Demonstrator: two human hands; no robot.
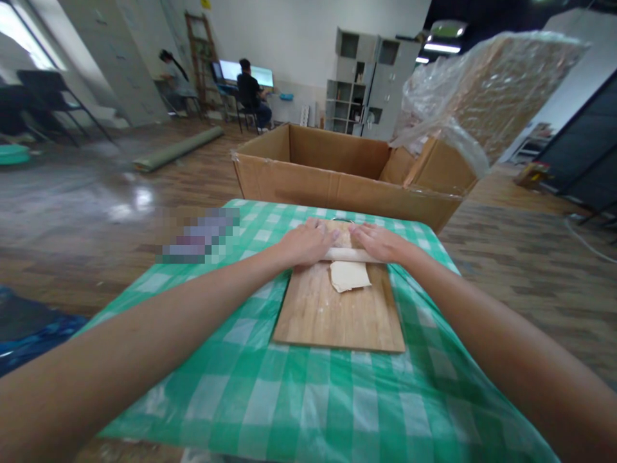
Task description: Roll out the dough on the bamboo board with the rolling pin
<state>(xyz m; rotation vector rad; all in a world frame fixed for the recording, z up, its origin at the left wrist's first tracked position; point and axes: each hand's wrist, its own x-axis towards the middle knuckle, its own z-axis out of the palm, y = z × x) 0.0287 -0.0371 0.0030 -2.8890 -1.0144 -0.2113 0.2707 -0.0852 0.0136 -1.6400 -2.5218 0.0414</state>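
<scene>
A pale rolling pin [351,255] lies crosswise over the far half of a wooden cutting board [332,321]. My left hand [311,241] rests over its left end, and my right hand [378,242] covers the right end, with fingers pointing forward and inward. Both hands hold the pin down; the palms' undersides are hidden. A flat, whitish sheet of dough [350,275] with a ragged near edge sticks out on the near side of the pin. Whether it continues under the pin I cannot tell. Light specks like flour dot the board.
A green checked cloth [231,379] covers the table. Beyond its far edge stands a large open cardboard box [328,183], with a plastic-wrapped block [511,96] at its right. A blurred-out patch [200,235] sits at the table's left edge. Two people sit at desks far back.
</scene>
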